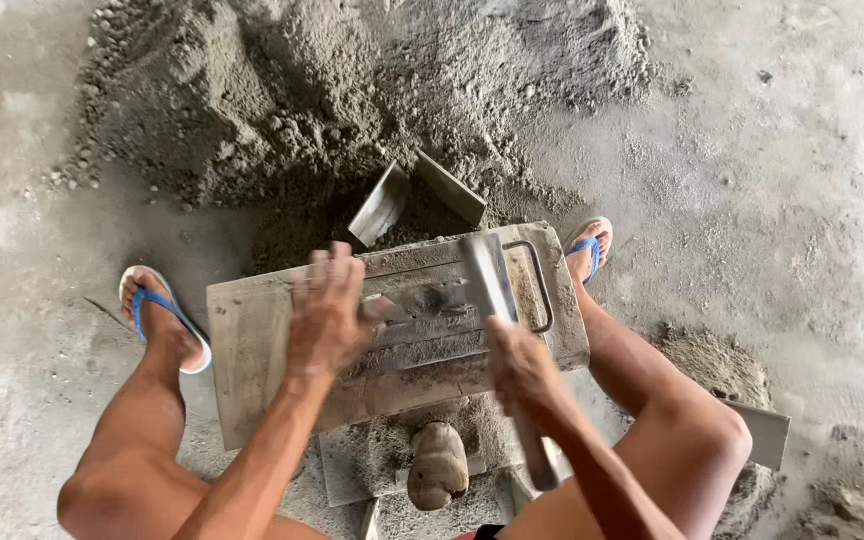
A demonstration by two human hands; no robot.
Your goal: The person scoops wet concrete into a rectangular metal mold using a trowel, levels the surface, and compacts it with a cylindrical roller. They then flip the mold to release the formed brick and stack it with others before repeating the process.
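**Inspector:** Item under the hands?

**Assistant:** A grey metal block mould (402, 330), lying flat on a board (352, 465) between the person's knees, just before the pile of damp sand mix (302, 100). It reads as heavy, stiff and gritty. Best taken by its long edges or by the wire handle (537, 285) near its right edge.

**Inspector:** Hands?

**Assistant:** The left hand (327, 310) lies palm-down with fingers spread on the mould's top, gripping nothing. The right hand (520, 370) is closed around a flat metal bar (497, 310) laid across the mould.

**Inspector:** Around it?

**Assistant:** A bent metal scoop (402, 200) stands in the mix beyond the far edge; a rounded stone (437, 465) rests on the board at the near edge.

**Inspector:** Surface and room?

**Assistant:** Bare concrete floor (772, 180), dusty, with loose mix scattered. Feet in blue sandals (157, 315) flank the mould.
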